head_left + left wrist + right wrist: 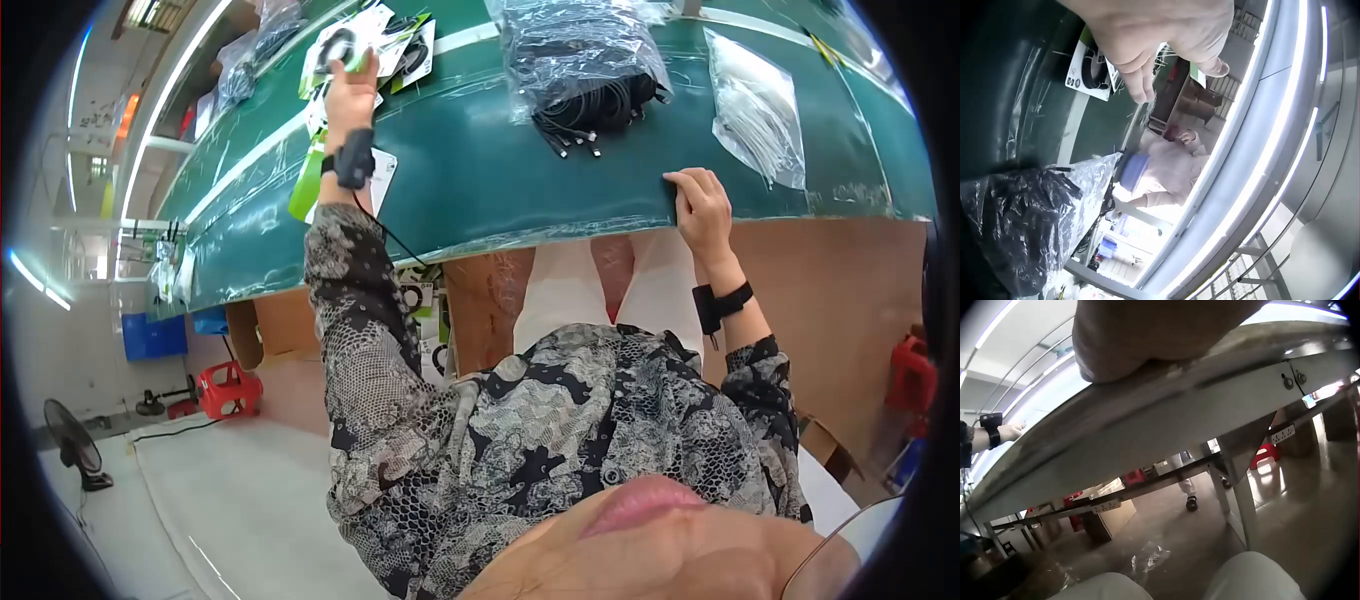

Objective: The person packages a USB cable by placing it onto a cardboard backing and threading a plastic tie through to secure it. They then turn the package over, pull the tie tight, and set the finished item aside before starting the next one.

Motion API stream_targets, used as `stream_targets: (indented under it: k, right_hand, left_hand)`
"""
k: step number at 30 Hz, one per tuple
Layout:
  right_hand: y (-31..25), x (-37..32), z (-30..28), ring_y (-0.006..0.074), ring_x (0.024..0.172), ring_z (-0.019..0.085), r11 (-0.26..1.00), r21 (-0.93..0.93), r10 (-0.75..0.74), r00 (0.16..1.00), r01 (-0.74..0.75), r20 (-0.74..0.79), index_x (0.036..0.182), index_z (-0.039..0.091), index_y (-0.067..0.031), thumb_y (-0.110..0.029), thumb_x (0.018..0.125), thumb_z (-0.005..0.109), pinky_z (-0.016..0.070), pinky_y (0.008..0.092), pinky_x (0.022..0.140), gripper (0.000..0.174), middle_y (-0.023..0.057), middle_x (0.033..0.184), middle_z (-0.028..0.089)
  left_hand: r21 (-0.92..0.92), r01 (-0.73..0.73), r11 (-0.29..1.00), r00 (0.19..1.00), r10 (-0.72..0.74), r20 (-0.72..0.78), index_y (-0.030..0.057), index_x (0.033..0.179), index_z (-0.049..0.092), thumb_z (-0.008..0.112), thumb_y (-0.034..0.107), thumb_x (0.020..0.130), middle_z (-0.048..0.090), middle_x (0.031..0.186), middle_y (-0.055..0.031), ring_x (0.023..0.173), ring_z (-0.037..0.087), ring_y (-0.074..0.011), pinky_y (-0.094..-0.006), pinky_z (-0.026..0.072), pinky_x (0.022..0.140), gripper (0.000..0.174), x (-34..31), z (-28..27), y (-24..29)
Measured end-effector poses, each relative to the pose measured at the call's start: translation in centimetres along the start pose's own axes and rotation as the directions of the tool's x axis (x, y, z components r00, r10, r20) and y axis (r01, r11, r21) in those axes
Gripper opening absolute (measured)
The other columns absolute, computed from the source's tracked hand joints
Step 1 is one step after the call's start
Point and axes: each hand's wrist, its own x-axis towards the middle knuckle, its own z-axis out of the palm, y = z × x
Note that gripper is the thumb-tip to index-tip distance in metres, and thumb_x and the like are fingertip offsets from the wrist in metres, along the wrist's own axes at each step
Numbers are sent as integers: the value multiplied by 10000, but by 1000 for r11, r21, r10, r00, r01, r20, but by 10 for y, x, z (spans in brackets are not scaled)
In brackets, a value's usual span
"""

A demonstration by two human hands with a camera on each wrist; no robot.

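Observation:
My left hand (352, 100) reaches over the far left of the green table, beside a pile of carded cable packs. A white and green pack with a dark coil (341, 46) lies just beyond its fingertips and looks blurred. In the left wrist view the fingers (1138, 84) and thumb stand apart, with a dark coil on a white card (1090, 70) nearby. My right hand (705, 210) rests on the table's near edge, fingers loosely bent and holding nothing. Only its underside shows in the right wrist view, above the table edge.
A clear bag of black cables (590, 70) lies at the table's middle, its connectors spilling out. To its right is a bag of white strips (760, 115). More cable packs (415, 295) sit below the table edge. Across the table, a person (1169, 165) stands.

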Motion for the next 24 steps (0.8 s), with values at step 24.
stream_targets:
  k: [24]
  right_hand:
    - [1, -2, 3, 246, 767, 570, 996, 49, 77, 997, -76, -23, 823, 641, -58, 61, 726, 544, 464, 338, 700, 182, 57, 818, 582]
  left_hand:
    - [738, -672, -60, 739, -114, 664, 77, 980, 573, 602, 98, 812, 549, 860, -101, 767, 577, -319, -380, 480, 661, 173, -154, 89, -150]
